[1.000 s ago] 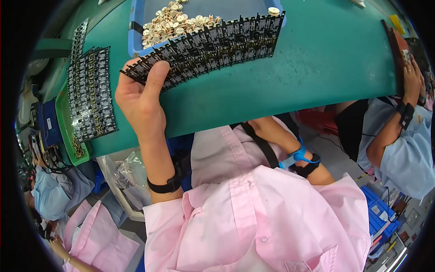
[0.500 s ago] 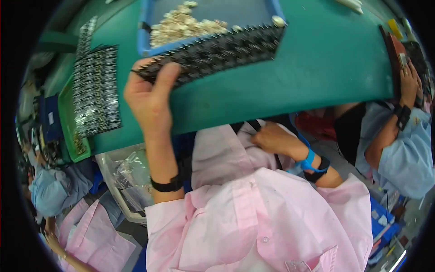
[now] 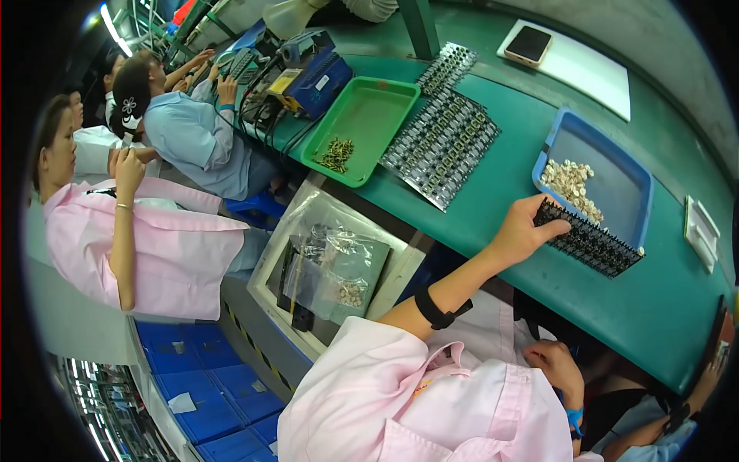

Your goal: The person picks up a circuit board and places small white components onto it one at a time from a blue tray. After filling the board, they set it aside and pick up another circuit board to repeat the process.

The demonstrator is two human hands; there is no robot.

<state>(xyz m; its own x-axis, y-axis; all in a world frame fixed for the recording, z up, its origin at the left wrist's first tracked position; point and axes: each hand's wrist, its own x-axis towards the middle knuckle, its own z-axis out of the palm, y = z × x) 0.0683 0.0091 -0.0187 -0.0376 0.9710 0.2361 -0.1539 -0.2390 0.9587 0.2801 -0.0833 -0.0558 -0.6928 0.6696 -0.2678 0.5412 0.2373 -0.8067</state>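
Black board (image 3: pixel 589 240): on the green table (image 3: pixel 493 200), just near of the blue tray (image 3: pixel 608 173).
Left hand (image 3: pixel 523 231): your fingers close on the board's left end.
Right hand (image 3: pixel 556 368): low by your lap, loosely curled, holding nothing I can see.

Too small to tell apart: pale bits heaped in the blue tray (image 3: pixel 616 154). Right hand (image 3: pixel 556 368) half tucked beneath the worktop (image 3: pixel 493 208). Black board's (image 3: pixel 589 240) parts blurred.
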